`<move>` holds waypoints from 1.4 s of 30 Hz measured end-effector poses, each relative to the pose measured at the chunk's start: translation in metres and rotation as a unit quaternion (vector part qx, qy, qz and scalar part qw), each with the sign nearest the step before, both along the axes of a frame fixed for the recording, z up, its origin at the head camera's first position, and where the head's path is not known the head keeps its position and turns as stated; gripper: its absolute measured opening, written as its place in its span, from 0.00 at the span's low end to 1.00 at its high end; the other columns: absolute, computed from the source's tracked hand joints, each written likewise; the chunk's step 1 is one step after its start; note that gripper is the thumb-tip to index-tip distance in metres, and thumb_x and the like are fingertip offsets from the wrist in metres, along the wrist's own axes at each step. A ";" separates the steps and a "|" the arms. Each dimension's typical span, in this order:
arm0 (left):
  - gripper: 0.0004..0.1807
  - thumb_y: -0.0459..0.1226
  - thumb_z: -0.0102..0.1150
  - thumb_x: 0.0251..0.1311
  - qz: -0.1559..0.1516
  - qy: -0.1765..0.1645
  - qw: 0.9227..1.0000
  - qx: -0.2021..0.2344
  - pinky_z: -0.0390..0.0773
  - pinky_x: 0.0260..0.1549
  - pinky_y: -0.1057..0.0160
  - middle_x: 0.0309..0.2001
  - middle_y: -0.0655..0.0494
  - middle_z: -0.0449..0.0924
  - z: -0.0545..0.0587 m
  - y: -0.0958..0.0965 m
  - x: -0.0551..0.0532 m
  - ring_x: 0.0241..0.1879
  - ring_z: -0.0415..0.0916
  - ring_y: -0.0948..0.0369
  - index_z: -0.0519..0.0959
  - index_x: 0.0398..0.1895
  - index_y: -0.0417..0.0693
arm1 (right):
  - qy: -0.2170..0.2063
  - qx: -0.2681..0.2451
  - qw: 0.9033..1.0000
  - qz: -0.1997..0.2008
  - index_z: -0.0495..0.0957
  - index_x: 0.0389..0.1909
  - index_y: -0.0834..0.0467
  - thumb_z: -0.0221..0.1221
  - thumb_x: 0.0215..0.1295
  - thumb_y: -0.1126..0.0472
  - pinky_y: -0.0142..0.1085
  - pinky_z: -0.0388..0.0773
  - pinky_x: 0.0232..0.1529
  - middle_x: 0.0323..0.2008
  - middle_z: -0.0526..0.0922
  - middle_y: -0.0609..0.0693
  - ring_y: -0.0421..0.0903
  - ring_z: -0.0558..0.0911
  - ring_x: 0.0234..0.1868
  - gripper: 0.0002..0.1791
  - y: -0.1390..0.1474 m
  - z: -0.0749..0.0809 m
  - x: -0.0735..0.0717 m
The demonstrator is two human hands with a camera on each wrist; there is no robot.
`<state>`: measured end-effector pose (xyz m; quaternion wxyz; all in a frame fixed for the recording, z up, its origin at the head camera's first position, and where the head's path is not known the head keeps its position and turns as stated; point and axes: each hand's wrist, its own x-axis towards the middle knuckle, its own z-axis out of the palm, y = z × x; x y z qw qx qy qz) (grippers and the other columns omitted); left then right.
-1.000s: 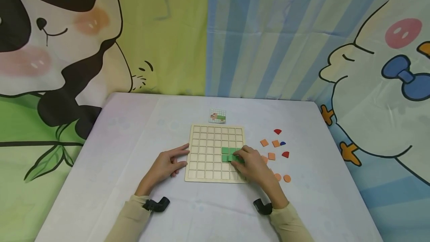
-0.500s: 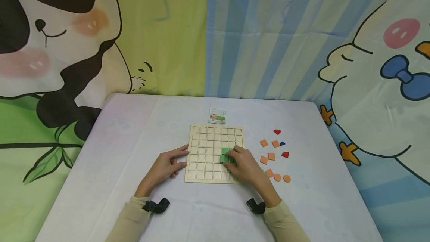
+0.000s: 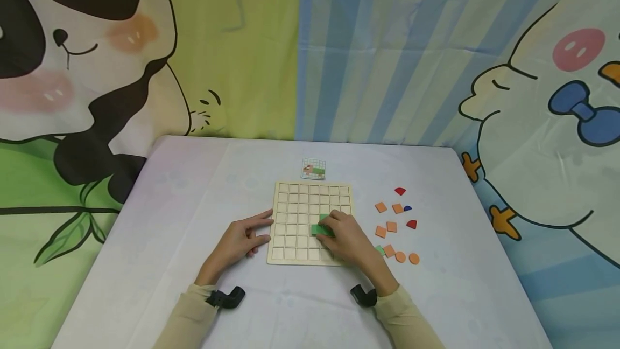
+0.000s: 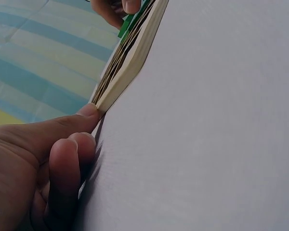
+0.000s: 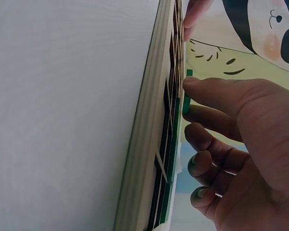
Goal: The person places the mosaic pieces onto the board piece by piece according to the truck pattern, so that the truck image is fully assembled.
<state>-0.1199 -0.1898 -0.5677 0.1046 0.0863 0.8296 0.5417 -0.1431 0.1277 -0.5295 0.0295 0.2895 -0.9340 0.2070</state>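
Observation:
A pale wooden grid board (image 3: 290,230) lies flat in the middle of the table. My right hand (image 3: 344,235) pinches a green square tile (image 5: 187,104) between thumb and index finger, close over the board's right half. Its other fingers curl loosely below, as the right wrist view shows. More green tiles (image 5: 173,144) sit in the grid cells, mostly hidden under that hand in the head view. At the board's left edge, my left hand (image 3: 240,236) rests with index finger and thumb spread apart, their tips touching the rim.
Right of the board lie orange squares (image 3: 392,227), orange circles (image 3: 414,258), red wedges (image 3: 411,224), a blue half-circle (image 3: 408,208) and a green piece (image 3: 380,250). Behind the board is a small picture card (image 3: 314,168) with a gridded design. Printed cloth (image 3: 378,47) hangs behind the table.
My right hand has slid left across the board with the green tile, uncovering loose orange pieces and a green one at the right. The left hand stays at the board's edge.

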 end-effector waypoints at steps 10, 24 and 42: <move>0.26 0.33 0.72 0.65 0.000 0.003 1.000 -0.005 0.80 0.14 0.62 0.78 0.62 0.71 0.000 0.001 -0.001 0.14 0.74 0.63 0.83 0.67 0.50 | 0.000 0.009 1.000 0.007 0.89 0.47 0.55 0.74 0.66 0.51 0.30 0.72 0.34 0.36 0.82 0.46 0.36 0.71 0.31 0.15 -0.003 0.001 -0.001; 0.27 0.33 0.72 0.66 0.001 0.003 1.000 -0.010 0.80 0.15 0.62 0.78 0.63 0.70 -0.001 0.001 -0.002 0.15 0.74 0.63 0.82 0.68 0.51 | 0.021 0.030 0.999 0.010 0.89 0.49 0.53 0.73 0.67 0.50 0.34 0.71 0.39 0.36 0.81 0.44 0.37 0.72 0.33 0.15 -0.005 -0.002 -0.002; 0.27 0.32 0.73 0.64 0.001 0.008 1.000 -0.006 0.80 0.13 0.62 0.78 0.56 0.71 -0.003 0.002 -0.002 0.14 0.73 0.64 0.83 0.67 0.48 | -0.008 0.012 0.999 -0.032 0.89 0.48 0.53 0.75 0.64 0.53 0.35 0.71 0.38 0.33 0.80 0.45 0.38 0.70 0.31 0.14 0.023 0.007 0.007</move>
